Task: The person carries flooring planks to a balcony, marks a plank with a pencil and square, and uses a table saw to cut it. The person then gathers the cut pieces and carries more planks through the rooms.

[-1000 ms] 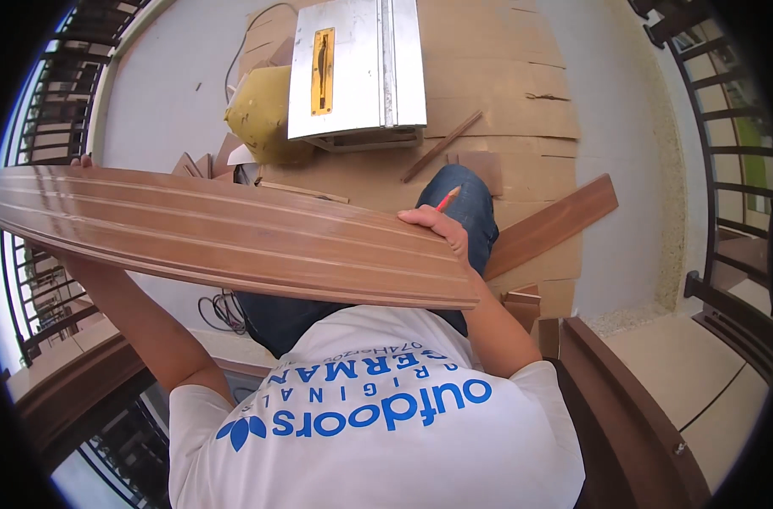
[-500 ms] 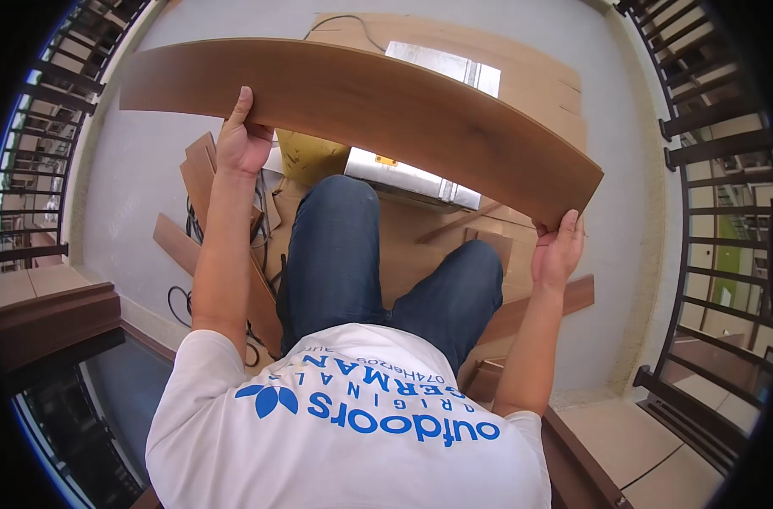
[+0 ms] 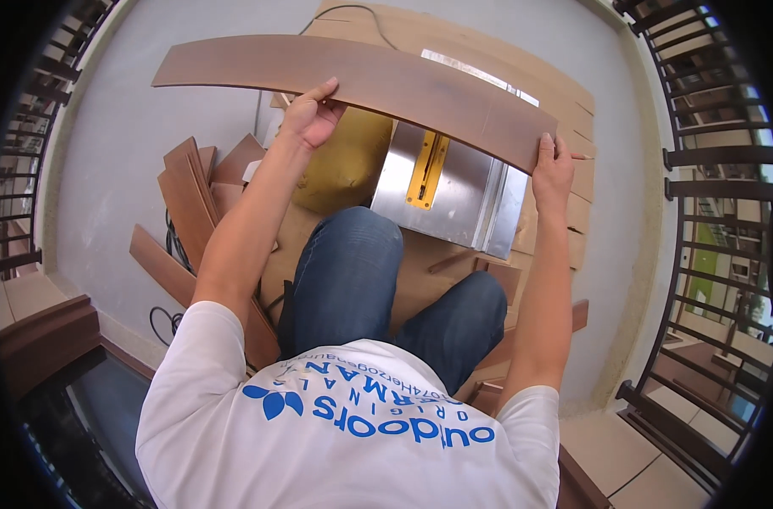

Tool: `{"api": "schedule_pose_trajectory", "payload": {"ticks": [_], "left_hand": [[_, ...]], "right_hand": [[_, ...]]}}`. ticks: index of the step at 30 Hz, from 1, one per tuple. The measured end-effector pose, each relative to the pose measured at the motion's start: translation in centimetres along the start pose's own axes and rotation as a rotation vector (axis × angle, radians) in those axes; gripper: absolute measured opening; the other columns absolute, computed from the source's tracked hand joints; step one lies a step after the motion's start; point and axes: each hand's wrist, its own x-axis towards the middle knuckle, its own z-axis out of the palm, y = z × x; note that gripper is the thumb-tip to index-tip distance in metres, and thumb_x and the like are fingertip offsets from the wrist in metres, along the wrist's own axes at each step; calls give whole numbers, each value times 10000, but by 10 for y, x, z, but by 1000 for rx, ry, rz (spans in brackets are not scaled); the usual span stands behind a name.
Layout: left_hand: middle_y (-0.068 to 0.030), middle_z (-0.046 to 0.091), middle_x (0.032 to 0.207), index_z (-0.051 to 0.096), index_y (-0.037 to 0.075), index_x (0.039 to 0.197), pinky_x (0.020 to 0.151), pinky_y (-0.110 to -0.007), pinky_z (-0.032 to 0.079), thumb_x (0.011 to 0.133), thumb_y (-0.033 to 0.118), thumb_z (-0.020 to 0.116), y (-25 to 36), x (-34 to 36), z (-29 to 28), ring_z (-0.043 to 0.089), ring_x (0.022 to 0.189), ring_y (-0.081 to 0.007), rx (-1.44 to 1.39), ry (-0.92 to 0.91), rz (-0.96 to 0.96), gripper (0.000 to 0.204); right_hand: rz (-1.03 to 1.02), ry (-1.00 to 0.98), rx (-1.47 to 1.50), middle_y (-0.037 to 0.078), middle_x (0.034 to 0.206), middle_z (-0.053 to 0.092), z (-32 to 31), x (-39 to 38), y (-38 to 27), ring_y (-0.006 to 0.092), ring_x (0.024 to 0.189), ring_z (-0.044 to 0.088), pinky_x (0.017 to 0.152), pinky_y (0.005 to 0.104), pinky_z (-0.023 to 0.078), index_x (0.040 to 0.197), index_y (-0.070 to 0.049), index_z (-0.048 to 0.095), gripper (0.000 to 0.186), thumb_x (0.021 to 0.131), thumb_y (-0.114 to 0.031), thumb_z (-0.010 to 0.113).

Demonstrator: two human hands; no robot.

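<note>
A long brown wooden floorboard [image 3: 403,85] is held up crosswise in front of me by both hands. My left hand [image 3: 313,120] is closed on its near edge, left of the middle, thumb on the upper face. At the board's right end my right hand [image 3: 554,170] grips the corner. A thin reddish stick like a pencil [image 3: 582,156] pokes out beside those fingers; whether I hold it cannot be made out. Under the board stands a metal table saw [image 3: 467,199] with a yellow insert [image 3: 426,170] around the blade slot. The board hides the saw's far part.
A yellow container [image 3: 340,161] stands left of the saw. Several loose boards [image 3: 187,195] lie at the left, near black cable [image 3: 162,322]. Cardboard [image 3: 565,85] covers part of the grey floor. Dark railings [image 3: 717,161] flank both sides. Another board [image 3: 582,316] lies at the right.
The board has moved farther from me, its right end shifting left, and more of the saw shows. My left hand is now farther from the board's left end.
</note>
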Motion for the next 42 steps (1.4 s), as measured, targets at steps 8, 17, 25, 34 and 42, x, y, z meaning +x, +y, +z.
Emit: {"api": "schedule_pose_trajectory", "payload": {"ticks": [8,17,25,34,42], "left_hand": [[-110,594,1112,551,7,1163,981,-400,550,929,-25,644,0,76,-36,602,1041,-256,-50,139,23,254],[-106,612,1073,554,2,1142,949,-393,555,938,-6,642,0,112,-63,612,1017,-251,28,178,21,223],[-81,639,1074,588,38,1128,971,-368,539,916,34,701,-57,91,-27,624,1028,-228,108,137,-111,241],[-76,651,1045,604,40,1090,936,-331,570,927,40,693,-94,78,7,640,1019,-207,204,31,-178,185],[-77,655,1074,590,56,1175,972,-373,547,929,62,697,-100,64,2,637,1048,-221,184,41,-119,269]], "right_hand": [[-16,9,-326,238,1040,700,68,64,3,395,1019,649,906,453,491,1206,23,639,395,985,-287,533],[-59,81,-643,253,1145,601,123,63,35,433,1010,631,897,499,507,1260,-12,610,393,1000,-268,464],[-95,57,-710,212,1058,634,117,64,42,404,934,667,825,485,541,1205,-34,629,344,997,-261,475],[-83,122,-686,191,1075,652,117,59,43,403,952,675,843,489,544,1209,-71,643,336,986,-266,484],[-109,169,-695,167,1033,678,121,56,51,383,912,685,818,480,550,1212,-118,680,349,965,-272,486]]}}
